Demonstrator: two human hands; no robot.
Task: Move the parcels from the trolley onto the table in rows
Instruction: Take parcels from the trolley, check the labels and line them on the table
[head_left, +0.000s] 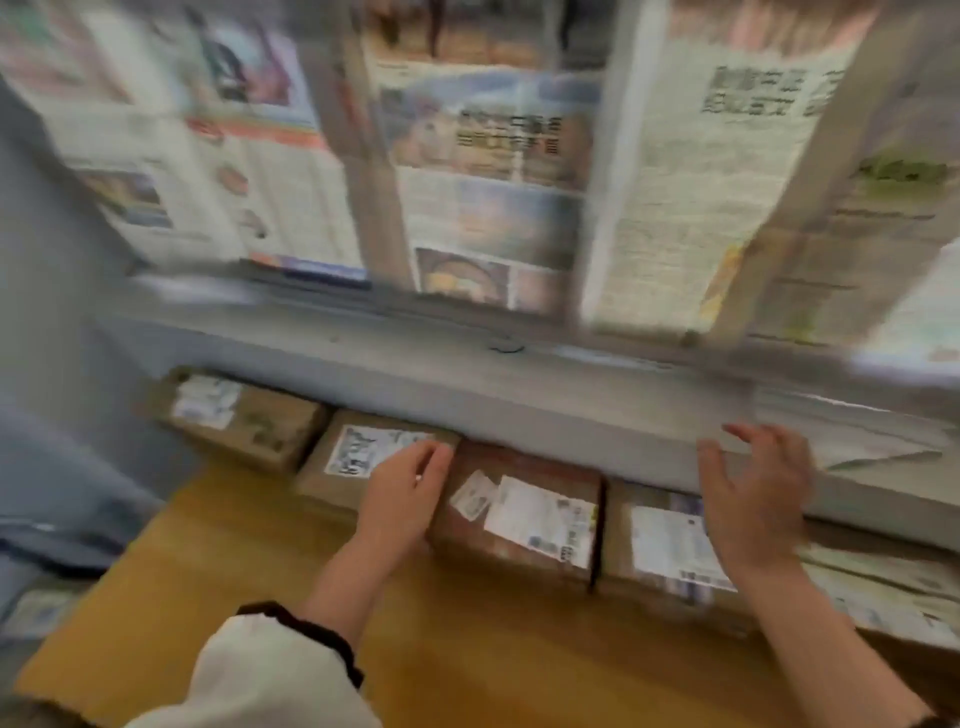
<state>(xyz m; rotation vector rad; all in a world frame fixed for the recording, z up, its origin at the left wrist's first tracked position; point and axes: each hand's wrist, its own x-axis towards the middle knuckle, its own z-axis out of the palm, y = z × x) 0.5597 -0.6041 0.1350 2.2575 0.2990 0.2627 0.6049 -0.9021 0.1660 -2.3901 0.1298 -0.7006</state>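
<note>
Fingers straight and relaxed, the left hand (410, 491) is resting flat where the second parcel (332, 467) is meeting the darker third parcel (519, 519), gripping nothing. The right hand (753, 499) is hovering open with fingers spread over the fourth parcel (654, 545). All four brown cardboard parcels with white labels are lying in a row on the yellow wooden table (363, 623), just below the grey window ledge (467, 384).

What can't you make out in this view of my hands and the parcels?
Head view, all motion-blurred:
- The trolley: outside the frame.
- The label on the dark brown parcel: print unreadable from blur.
- The fourth parcel: right end hidden behind the right hand.
- Whether the left hand grips or only touches the dark brown parcel: blurred.
</note>
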